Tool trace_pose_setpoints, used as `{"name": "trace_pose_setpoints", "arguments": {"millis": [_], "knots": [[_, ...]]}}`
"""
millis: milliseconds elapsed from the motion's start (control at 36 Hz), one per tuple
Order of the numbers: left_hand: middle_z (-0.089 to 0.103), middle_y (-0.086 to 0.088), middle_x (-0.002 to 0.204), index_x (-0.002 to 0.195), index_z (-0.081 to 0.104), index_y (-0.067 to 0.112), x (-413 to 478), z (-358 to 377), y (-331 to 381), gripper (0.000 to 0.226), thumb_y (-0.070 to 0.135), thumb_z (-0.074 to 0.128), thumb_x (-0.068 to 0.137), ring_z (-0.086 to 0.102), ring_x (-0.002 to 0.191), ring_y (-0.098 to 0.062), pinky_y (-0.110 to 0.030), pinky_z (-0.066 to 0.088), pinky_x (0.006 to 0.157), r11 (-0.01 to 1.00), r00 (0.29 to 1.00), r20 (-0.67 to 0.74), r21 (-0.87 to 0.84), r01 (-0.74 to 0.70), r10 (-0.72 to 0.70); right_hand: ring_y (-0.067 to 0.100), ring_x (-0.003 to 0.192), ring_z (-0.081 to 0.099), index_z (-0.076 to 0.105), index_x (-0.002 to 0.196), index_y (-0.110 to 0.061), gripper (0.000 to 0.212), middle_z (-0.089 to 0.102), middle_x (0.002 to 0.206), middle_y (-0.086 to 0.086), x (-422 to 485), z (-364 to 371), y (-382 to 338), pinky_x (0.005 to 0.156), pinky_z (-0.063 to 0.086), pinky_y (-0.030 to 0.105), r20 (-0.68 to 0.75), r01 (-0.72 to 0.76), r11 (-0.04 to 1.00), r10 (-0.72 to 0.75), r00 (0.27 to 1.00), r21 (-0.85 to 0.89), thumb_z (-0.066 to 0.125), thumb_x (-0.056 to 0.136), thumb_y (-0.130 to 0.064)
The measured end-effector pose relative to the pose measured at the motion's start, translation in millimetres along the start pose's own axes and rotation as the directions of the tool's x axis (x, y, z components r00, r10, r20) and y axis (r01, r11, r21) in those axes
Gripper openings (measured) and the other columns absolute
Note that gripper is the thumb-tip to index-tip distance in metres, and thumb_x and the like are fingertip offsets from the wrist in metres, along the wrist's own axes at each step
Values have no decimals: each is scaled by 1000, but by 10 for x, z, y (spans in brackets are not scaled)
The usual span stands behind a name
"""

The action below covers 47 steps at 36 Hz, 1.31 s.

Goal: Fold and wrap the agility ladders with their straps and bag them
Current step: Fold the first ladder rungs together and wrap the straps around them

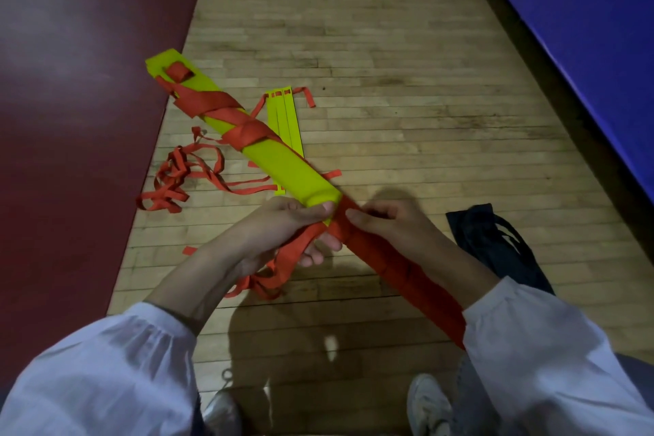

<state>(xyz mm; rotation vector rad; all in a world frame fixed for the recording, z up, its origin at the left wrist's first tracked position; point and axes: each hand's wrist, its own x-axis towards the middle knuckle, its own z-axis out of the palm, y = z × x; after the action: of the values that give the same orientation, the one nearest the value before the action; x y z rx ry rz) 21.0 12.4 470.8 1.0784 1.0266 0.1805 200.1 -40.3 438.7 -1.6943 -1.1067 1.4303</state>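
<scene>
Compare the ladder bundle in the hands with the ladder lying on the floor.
The held bundle is gripped by left hand and right hand; the floor ladder lies flat on the wooden floor. The held bundle has red strap wound round it; the floor ladder's strap trails in a loose heap. Both have yellow rungs and red strap.

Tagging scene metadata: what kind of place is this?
Most likely a gym or sports hall. There is a strip-wood floor, a dark red surface along its left edge, a blue panel at the right, and a yellow agility ladder being bundled up.
</scene>
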Motion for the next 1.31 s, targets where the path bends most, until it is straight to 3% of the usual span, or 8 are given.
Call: {"name": "trace_pose_setpoints", "arguments": {"millis": [139, 306, 556, 750, 917, 1056, 1167, 1306], "knots": [[72, -10, 70, 90, 65, -8, 0, -24, 18, 39, 28, 52, 96, 59, 44, -14, -20, 49, 41, 1000, 1000, -4, -31, 3, -3, 4, 60, 66, 70, 86, -22, 15, 68, 65, -12, -19, 13, -28, 52, 47, 17, -64, 101, 994, -103, 993, -38, 69, 85, -37], [72, -21, 87, 101, 65, -2, 14, -71, 12, 39, 34, 55, 92, 60, 48, -21, -22, 48, 43, 1000, 999, -44, -13, -6, 6, 9, 74, 67, 72, 89, -21, 18, 71, 80, -4, -47, 65, -23, 67, 51, 28, -182, 187, 974, -209, 961, -129, 72, 83, -38], [72, -21, 87, 97, 64, -1, 39, -61, -1, 66, 62, 46, 87, 59, 50, -21, -21, 46, 44, 999, 997, -72, 14, 33, -32, 1, 77, 63, 70, 93, -24, 27, 67, 82, -13, -73, 128, 12, 68, 51, 24, -295, 200, 919, -306, 905, -339, 74, 77, -45], [71, -17, 76, 84, 63, 2, 70, -35, -55, 64, 63, 43, 89, 57, 43, -17, -19, 42, 39, 996, 989, -122, -28, 83, -86, 1, 77, 60, 67, 90, -28, 27, 64, 80, -17, -83, 189, 58, 71, 52, 31, -311, 213, 879, -364, 878, -427, 77, 73, -46], [70, -16, 71, 82, 65, 3, 93, -32, -89, 55, 54, 47, 91, 52, 41, -14, -20, 38, 40, 997, 987, -149, -56, 58, -66, -9, 74, 59, 64, 84, -28, 19, 61, 75, -19, -44, 124, 29, 60, 43, 8, -154, 216, 926, -274, 949, -310, 76, 77, -41], [70, -18, 71, 80, 68, 0, 94, -1, -126, 55, 49, 47, 92, 51, 40, -16, -20, 39, 39, 999, 987, -158, -35, 32, -37, 0, 73, 64, 71, 70, -30, 25, 66, 68, -17, 13, -18, -27, 76, 46, 25, 53, 37, 999, -37, 998, 3, 64, 83, -49], [70, -18, 71, 78, 66, 1, 89, 28, -112, 53, 48, 46, 92, 51, 39, -16, -21, 40, 38, 1000, 987, -160, -12, 11, -13, 27, 95, 70, 73, 102, -17, 54, 74, 97, 9, -33, -40, -27, 81, 50, 35, 160, -61, 998, 57, 985, 23, 65, 72, -62], [69, -22, 73, 83, 66, -1, 83, 19, -100, 54, 47, 46, 93, 51, 39, -17, -20, 39, 39, 1000, 987, -162, 2, 6, -6, 24, 85, 69, 61, 118, -1, 64, 70, 107, 19, -64, -1, -97, 67, 52, 26, 272, -150, 981, 111, 956, 126, 59, 75, -48]]}}
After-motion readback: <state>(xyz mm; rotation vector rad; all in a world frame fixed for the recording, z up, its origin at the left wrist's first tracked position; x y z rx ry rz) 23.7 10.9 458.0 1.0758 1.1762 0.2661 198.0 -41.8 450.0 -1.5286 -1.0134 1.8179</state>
